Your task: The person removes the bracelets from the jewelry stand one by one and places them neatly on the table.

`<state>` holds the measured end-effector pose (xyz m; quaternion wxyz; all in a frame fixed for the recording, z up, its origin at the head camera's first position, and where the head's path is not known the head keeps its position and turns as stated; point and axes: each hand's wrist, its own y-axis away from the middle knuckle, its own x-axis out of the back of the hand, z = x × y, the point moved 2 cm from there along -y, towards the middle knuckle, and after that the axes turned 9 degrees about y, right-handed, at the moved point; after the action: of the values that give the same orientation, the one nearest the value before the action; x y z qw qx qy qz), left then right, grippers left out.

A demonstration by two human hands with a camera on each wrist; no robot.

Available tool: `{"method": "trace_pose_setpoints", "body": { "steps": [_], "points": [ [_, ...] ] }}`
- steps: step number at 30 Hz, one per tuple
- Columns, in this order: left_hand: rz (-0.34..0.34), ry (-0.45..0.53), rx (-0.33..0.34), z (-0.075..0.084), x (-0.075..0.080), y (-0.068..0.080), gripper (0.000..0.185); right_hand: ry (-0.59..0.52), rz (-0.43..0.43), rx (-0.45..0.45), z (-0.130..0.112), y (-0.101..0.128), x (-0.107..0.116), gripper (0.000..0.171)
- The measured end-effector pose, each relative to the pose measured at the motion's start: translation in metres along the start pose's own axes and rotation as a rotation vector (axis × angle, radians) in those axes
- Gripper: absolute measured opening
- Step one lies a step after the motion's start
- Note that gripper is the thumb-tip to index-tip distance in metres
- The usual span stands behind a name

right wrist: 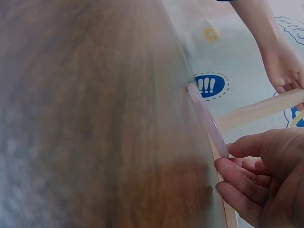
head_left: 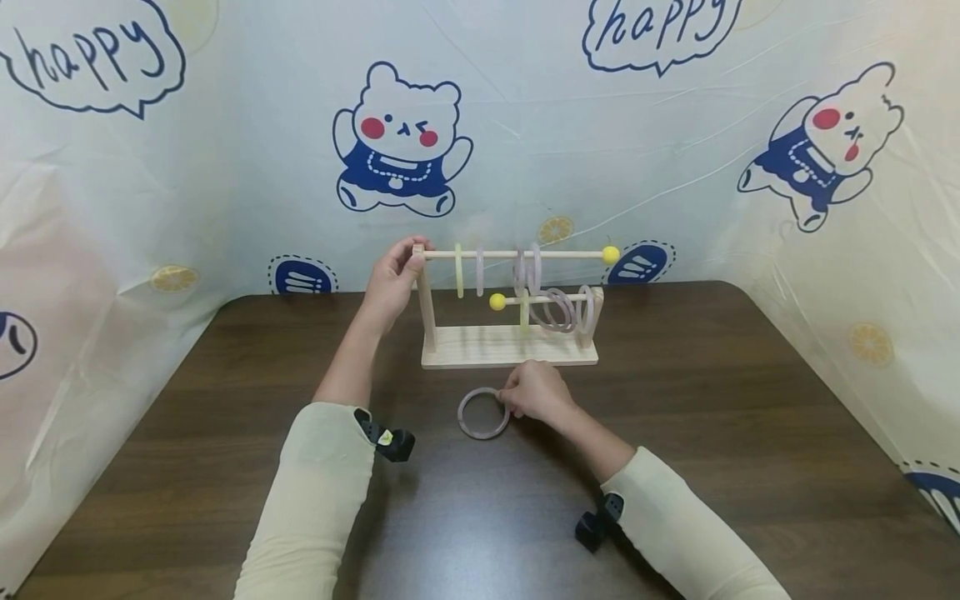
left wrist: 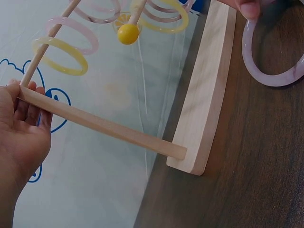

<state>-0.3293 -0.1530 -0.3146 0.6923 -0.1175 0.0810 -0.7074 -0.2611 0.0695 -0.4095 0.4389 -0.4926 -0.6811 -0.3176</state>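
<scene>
A light wooden bangle rack (head_left: pixel 480 357) stands on the table. My left hand (head_left: pixel 393 279) grips the top of its left post, thumb in front and fingers behind, where the upper rod begins. In front of the base, my right hand (head_left: pixel 538 392) pinches a pale purple bangle (head_left: pixel 461 414) by its right side between thumb and fingers. The right wrist view shows this bangle edge-on at the fingertips. On the upper rod hang a yellow bangle (head_left: pixel 460 271), a pinkish one (head_left: pixel 480 273) and purple ones farther right. The lower rod carries a yellow bangle (head_left: pixel 524 317) and several purple ones.
Yellow balls cap the upper rod's right end (head_left: pixel 611 255) and the lower rod's left end (head_left: pixel 497 302). Behind the dark wooden table (head_left: pixel 712 400) hangs a pale printed curtain (head_left: pixel 525 125) with cartoon bears. Small black cameras are strapped at both sleeves.
</scene>
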Motion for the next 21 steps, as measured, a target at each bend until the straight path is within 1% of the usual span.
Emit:
{"method": "trace_pose_setpoints", "body": {
  "steps": [4,8,13,21],
  "points": [
    [0.005,-0.003,0.006,-0.0004,-0.0005,-0.0005,0.039,0.031,-0.004,-0.008,-0.0001,-0.0023,-0.0022,0.025],
    [0.01,-0.004,0.001,-0.0006,-0.0008,-0.0007,0.038,0.07,0.007,-0.012,-0.0007,-0.0046,-0.0045,0.025],
    [0.008,0.005,-0.009,-0.0002,-0.0006,-0.0005,0.037,0.071,-0.012,-0.021,-0.0028,-0.0058,-0.0071,0.027],
    [0.004,0.007,0.004,0.0001,0.0003,0.0,0.04,0.064,-0.03,-0.021,-0.0056,-0.0069,-0.0093,0.029]
  ]
}}
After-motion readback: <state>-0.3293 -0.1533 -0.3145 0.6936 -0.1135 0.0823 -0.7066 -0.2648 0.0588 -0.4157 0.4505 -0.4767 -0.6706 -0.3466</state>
